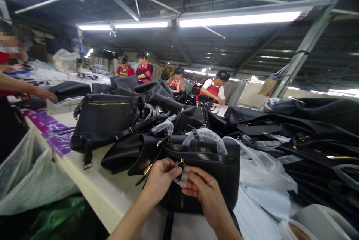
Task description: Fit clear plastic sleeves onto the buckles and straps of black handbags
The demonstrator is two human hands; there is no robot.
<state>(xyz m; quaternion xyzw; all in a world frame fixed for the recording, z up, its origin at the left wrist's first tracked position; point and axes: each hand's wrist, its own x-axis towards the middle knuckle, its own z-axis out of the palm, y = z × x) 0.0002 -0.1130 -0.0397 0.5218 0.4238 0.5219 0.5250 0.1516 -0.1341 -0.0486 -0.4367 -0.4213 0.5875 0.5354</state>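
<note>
A black handbag lies on the white table in front of me, its handle wrapped in see-through plastic. My left hand is closed, thumb and fingers pinching a small see-through plastic piece by the gold zip hardware. From the other side, my right hand pinches the same plastic with its fingertips. Part of the zip hardware is hidden behind the plastic and my fingers. Below my hands, a black strap hangs down along the bag.
More black bags pile up behind and to the right. Plastic film and a tape roll sit at right. A plastic sack hangs beside the table edge. A co-worker's hand reaches in at left; several people work farther back.
</note>
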